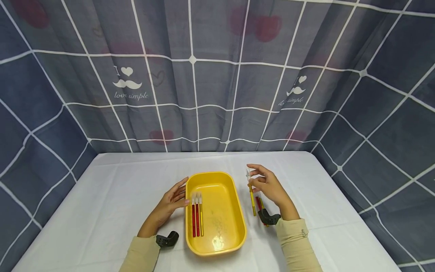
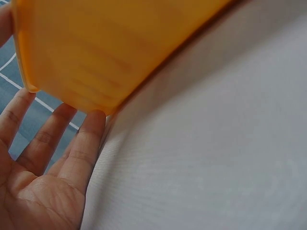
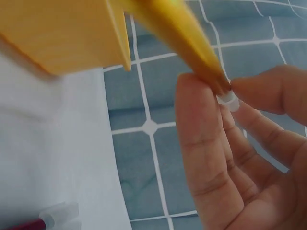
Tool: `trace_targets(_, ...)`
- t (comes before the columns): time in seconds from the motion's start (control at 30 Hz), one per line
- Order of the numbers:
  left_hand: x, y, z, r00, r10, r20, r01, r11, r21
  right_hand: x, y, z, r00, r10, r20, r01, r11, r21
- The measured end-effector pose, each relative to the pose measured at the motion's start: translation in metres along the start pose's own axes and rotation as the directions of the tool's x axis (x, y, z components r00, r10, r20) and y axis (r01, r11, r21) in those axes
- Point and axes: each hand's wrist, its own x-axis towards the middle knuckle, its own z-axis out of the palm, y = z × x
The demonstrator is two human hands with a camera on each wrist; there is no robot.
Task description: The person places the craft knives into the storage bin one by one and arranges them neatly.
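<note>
Pinching yellow pen (image 1: 252, 199) with right hand (image 1: 269, 188); touching tray (image 1: 221, 196) with spread left hand (image 1: 166, 206). Could tilt from off-centre pinch.

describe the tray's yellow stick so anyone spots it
On the white tablecloth sits a rectangular yellow plastic tray. In its left half, beside two slim red clear-tipped sticks, lies the slim yellow clear-tipped stick, rightmost and the only yellow one.

White-gridded grey curtain (image 1: 217, 83), 9 round through 12 to 3 o'clock; moustache prints (image 1: 127, 84), 10 and 2; white-clothed bench (image 1: 112, 196), 6.
</note>
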Motion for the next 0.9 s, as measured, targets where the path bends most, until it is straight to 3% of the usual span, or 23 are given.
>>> trace_targets(0.6,-0.001,-0.001,0.001,1.000,0.007,-0.003,-0.007,1.000,-0.002,0.002,-0.024,0.021,0.995,-0.008,0.099,0.007,1.000,0.015)
trace_targets(0.9,-0.002,0.001,0.001,1.000,0.014,0.003,-0.014,1.000,0.004,0.008,-0.034,0.037,0.989,0.024,0.143,-0.028,0.999,0.023)
